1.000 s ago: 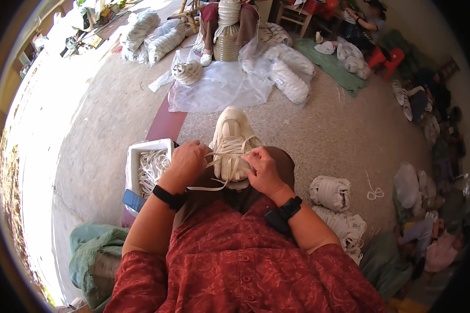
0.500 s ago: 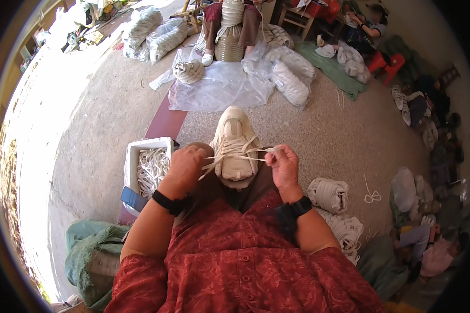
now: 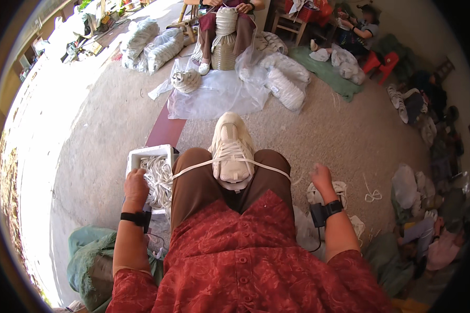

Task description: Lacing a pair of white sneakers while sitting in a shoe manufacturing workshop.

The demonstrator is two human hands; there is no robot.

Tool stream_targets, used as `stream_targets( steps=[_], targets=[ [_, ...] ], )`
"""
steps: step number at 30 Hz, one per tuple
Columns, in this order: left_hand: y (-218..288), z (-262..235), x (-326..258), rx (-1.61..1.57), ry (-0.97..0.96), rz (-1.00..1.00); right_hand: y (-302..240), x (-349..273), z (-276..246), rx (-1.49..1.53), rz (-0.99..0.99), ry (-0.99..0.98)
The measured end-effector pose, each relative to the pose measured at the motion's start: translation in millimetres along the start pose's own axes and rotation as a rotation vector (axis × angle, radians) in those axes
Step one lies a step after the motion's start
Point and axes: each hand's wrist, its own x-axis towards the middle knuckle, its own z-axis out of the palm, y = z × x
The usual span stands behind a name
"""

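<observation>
Presently, one seated person in a red patterned top and brown trousers, with a cream-white sneaker (image 3: 231, 148) lying sole-down in the lap between the knees, toe pointing to twelve o'clock. Item: one white shoelace (image 3: 193, 168), threaded across the sneaker's eyelets and drawn taut out to both sides, toward nine and three o'clock. Item: left hand (image 3: 136, 187), fingers curled closed around the lace's left end, at nine o'clock of the shoe, just above a white box of loose laces (image 3: 150, 159) that sits touching the left thigh. Item: right hand (image 3: 321, 178), at three o'clock of the shoe, fingers folded in; it appears to grip the lace's right end, though the lace itself is too thin there to tell for sure. Item: black bands on both wrists. Beyond, at twelve o'clock, a clear plastic sheet (image 3: 214, 94) with bundled white goods, and another person seated on a chair. Risks, as judged: an uneven pull could drag the lace through, leaving one end short; the unclamped sneaker could twist or slide off the lap; the left end could snag in the box's tangle.
</observation>
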Motion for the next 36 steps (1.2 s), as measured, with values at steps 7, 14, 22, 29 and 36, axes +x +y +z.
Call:
stream_targets(
  steps=[7, 14, 22, 29, 36],
  targets=[
    [166, 4, 32, -0.429, -0.001, 0.494, -214, -17, 17, 0.261, -0.685, -0.082],
    [196, -4, 64, -0.271, -0.086, 0.455, -236, -6, 16, -0.135, -0.635, -0.202],
    [197, -3, 33, -0.239, -0.008, 0.787, -239, -9, 10, -0.110, -0.590, -0.250],
    [199, 10, 34, -0.045, 0.000, 0.644, -237, -8, 20, -0.029, -0.563, -0.252],
    [208, 5, 41, -0.018, -0.079, 0.692, -236, -8, 19, -0.004, -0.554, -0.278]
  ],
)
